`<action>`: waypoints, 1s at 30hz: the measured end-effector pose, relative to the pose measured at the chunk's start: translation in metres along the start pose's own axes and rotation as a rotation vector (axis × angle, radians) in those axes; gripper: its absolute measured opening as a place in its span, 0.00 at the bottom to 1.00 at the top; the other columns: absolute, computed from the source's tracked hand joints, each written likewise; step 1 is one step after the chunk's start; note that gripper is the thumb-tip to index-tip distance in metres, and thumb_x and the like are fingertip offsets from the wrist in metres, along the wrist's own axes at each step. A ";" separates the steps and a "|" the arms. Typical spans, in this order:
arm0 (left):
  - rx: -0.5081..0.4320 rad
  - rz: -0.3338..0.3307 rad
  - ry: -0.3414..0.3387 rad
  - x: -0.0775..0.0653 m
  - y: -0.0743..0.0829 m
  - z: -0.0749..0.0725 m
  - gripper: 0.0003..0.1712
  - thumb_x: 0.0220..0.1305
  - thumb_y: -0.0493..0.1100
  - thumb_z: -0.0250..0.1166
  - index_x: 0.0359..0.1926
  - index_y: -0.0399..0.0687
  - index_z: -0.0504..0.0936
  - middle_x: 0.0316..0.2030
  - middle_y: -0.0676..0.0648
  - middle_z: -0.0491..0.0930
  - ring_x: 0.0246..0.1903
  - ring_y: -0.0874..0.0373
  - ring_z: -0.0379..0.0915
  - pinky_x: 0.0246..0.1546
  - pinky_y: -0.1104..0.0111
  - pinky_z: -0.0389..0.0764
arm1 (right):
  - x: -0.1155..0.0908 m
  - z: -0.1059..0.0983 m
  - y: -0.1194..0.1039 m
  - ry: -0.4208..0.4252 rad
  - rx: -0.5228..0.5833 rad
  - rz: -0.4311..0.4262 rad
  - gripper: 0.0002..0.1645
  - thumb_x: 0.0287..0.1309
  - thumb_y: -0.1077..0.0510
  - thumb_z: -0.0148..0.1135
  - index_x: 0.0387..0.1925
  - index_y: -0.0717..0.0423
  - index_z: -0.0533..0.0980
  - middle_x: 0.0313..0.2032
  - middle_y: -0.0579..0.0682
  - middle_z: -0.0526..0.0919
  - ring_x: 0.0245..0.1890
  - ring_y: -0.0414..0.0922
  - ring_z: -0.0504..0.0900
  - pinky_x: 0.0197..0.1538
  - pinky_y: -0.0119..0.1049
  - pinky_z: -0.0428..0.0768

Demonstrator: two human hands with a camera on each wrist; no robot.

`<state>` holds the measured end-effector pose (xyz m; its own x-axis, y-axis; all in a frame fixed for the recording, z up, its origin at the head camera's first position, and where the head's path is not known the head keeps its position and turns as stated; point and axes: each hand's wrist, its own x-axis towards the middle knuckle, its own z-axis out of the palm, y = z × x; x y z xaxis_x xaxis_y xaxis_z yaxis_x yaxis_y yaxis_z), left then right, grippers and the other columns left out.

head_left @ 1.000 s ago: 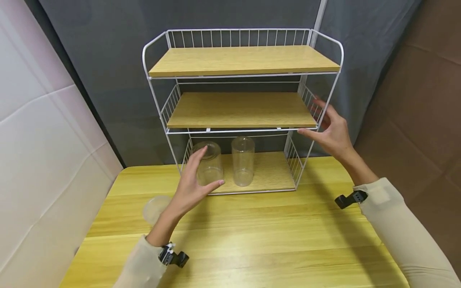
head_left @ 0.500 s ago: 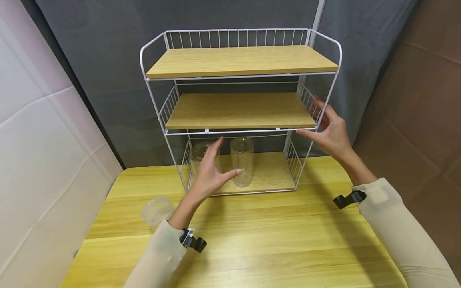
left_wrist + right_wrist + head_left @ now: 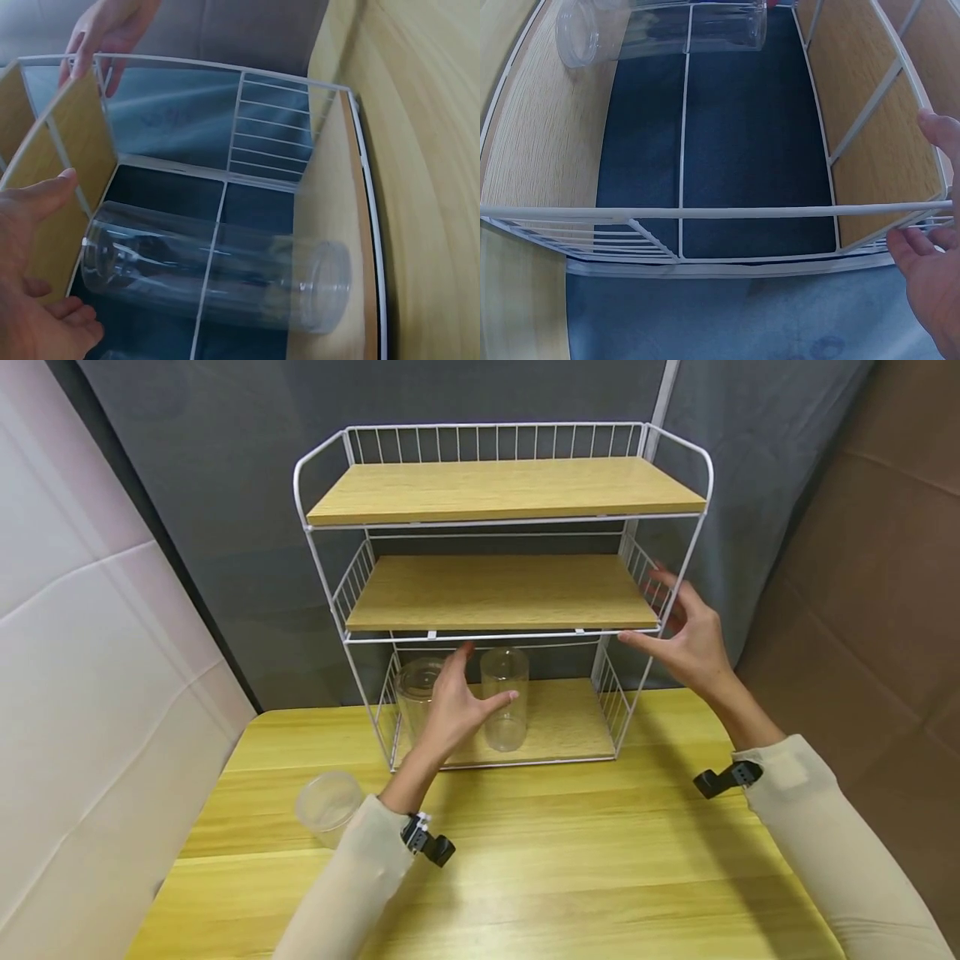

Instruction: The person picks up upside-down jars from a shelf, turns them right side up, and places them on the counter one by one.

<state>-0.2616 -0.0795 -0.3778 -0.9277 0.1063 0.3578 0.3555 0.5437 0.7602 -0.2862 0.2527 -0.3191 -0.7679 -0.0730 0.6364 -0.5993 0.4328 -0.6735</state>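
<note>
A three-tier white wire rack [image 3: 502, 489] with wooden shelves stands on the table. My left hand [image 3: 453, 710] reaches in front of the bottom shelf, thumb and fingers spread apart. It is nearest to a tall clear jar [image 3: 508, 727], which stands upright there; in the left wrist view the thumb and fingertips are at the upper end of this jar [image 3: 217, 266]. A wider clear jar [image 3: 415, 685] stands to its left, partly hidden behind the hand. My right hand [image 3: 693, 643] holds the rack's right side at the middle tier, thumb at the front edge, fingers outside the side wires.
A clear round container [image 3: 327, 802] stands on the wooden table [image 3: 600, 860], left of the rack and beside my left forearm. A dark grey curtain [image 3: 225, 527] hangs behind. White wire side rails [image 3: 615, 702] bound the bottom shelf.
My left hand has moved right and forward, from in front of the wider jar to the tall jar. The right hand keeps its place on the rack.
</note>
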 end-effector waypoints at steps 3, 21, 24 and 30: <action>-0.005 -0.004 -0.002 0.004 -0.002 0.005 0.61 0.52 0.48 0.85 0.79 0.34 0.61 0.74 0.32 0.68 0.72 0.35 0.66 0.75 0.46 0.67 | 0.000 0.000 0.000 0.001 0.000 0.001 0.55 0.43 0.74 0.83 0.75 0.61 0.69 0.72 0.62 0.74 0.66 0.58 0.79 0.63 0.25 0.79; -0.082 0.000 0.026 0.015 -0.016 0.031 0.60 0.51 0.46 0.84 0.79 0.35 0.62 0.73 0.32 0.69 0.73 0.35 0.65 0.77 0.47 0.64 | -0.002 0.000 0.002 0.003 0.026 -0.005 0.55 0.43 0.76 0.81 0.74 0.64 0.68 0.76 0.59 0.70 0.68 0.61 0.77 0.67 0.30 0.78; -0.106 0.007 0.040 0.017 -0.019 0.033 0.59 0.51 0.45 0.84 0.78 0.34 0.63 0.72 0.31 0.70 0.72 0.35 0.66 0.77 0.47 0.65 | -0.002 -0.001 0.002 0.005 0.026 -0.008 0.55 0.43 0.76 0.81 0.74 0.64 0.68 0.76 0.59 0.70 0.68 0.61 0.77 0.67 0.30 0.78; -0.129 -0.007 0.043 0.018 -0.021 0.036 0.57 0.53 0.44 0.84 0.78 0.35 0.64 0.71 0.30 0.72 0.70 0.35 0.70 0.74 0.49 0.70 | -0.001 -0.001 0.002 0.005 0.026 -0.014 0.54 0.43 0.76 0.82 0.74 0.64 0.69 0.75 0.59 0.71 0.68 0.60 0.78 0.67 0.29 0.78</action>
<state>-0.2902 -0.0586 -0.4066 -0.9255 0.0657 0.3731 0.3634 0.4322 0.8253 -0.2861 0.2539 -0.3207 -0.7582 -0.0740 0.6478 -0.6156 0.4084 -0.6739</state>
